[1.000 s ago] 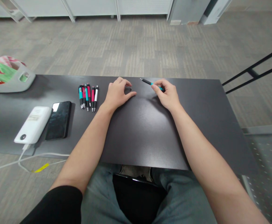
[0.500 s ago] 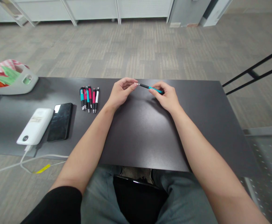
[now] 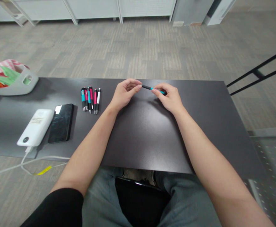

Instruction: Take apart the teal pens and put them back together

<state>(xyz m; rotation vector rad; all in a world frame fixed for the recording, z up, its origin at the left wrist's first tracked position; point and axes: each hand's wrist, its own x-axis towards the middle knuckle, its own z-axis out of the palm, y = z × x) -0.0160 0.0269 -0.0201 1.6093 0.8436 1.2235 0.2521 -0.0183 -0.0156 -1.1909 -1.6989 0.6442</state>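
A teal and black pen (image 3: 149, 88) is held level above the far part of the black table (image 3: 152, 135). My right hand (image 3: 168, 97) grips its teal end. My left hand (image 3: 125, 93) is pinched over its black tip end, and whatever small part the fingers cover is hidden. Several pens (image 3: 90, 98) in teal, red and white lie side by side to the left of my left hand.
A black phone (image 3: 61, 122) and a white power bank (image 3: 36, 126) with a white cable (image 3: 24, 164) lie at the left. A grey tray with colourful cloth (image 3: 7, 77) sits at the far left corner. Black metal rails (image 3: 258, 72) stand at the right.
My left hand lifted off the table and came to the pen's tip, now closing over it. My right hand tilted the pen lower and level.
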